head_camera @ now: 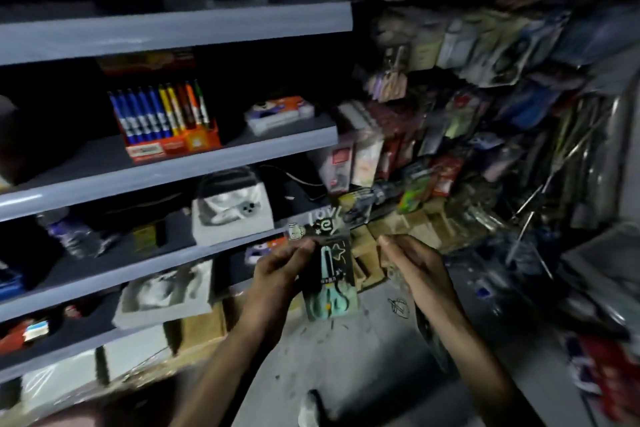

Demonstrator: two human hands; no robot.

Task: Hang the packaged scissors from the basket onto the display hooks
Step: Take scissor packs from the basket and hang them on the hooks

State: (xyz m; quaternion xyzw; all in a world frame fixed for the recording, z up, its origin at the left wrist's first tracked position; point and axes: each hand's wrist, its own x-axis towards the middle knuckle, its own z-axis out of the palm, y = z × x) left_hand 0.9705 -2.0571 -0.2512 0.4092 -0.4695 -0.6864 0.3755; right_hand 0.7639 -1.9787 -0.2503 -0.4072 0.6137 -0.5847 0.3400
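While our left hand (277, 274) pinched the packaged scissors (329, 288) upright, header up, our right hand (412, 263) curled just beside; we could not tell if it held anything. The display hooks (526, 204) lay up-right, nearer that hand.

- Packaged scissors (329, 276), pinched in my left grip (277, 274): white lettering on the clear top of the pack, "lov" with "e" beneath it, reading "love" across two lines.
- Same pack, middle of the dark card: one short line of small pale characters, too blurred to read.
- Orange marker box (172, 146) on the shelf: white label panels on the front, print illegible.
- Markers (159, 111) standing in that box: printed barrel bands, not legible.
- Hanging packs (485, 80) at right: printed cards, all blurred, nothing readable.
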